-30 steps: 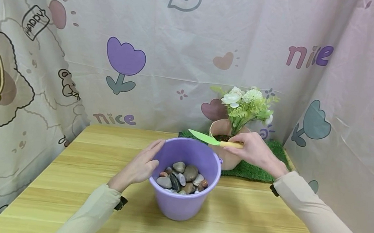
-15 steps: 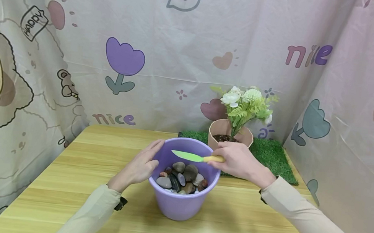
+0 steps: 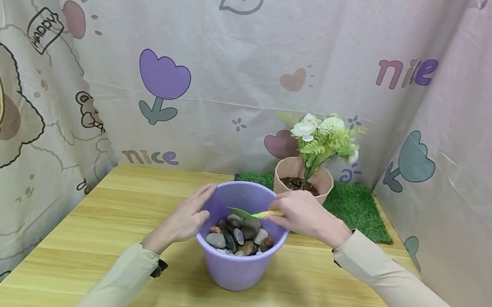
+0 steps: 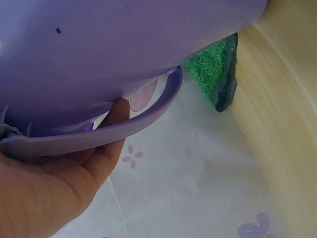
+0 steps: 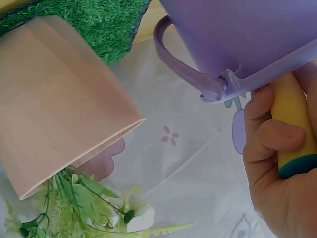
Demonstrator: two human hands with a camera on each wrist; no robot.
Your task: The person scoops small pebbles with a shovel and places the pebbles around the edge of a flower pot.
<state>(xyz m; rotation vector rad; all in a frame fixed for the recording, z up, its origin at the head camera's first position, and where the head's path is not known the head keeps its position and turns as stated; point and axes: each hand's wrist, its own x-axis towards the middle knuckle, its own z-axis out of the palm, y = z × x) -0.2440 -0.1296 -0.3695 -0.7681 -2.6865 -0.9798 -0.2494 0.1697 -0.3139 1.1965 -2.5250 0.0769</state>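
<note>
A purple bucket [image 3: 234, 273] stands on the table, holding several smooth stones [image 3: 238, 236] in grey, brown and reddish tones. At its left rim, my left hand [image 3: 183, 217] grips the edge; in the left wrist view, the bucket's purple handle [image 4: 109, 135] passes across the fingers. My right hand [image 3: 305, 215], over the right rim, holds a small garden trowel [image 3: 243, 214] by its yellow grip [image 5: 290, 111], which has a dark green end. The trowel's green blade points left inside the bucket, just over the stones. Whether it touches them I cannot tell.
Behind the bucket to the right, a pale pink pot [image 3: 284, 170] with dark soil and white flowers [image 3: 321, 131] stands on a green artificial turf mat [image 3: 353, 211]. The wooden table [image 3: 131, 201] meets printed cloth [image 3: 237, 71] at the back and sides.
My right hand has brought the trowel left and down, from beside the pink pot into the bucket, and its blade has tilted. The left hand stays at the rim.
</note>
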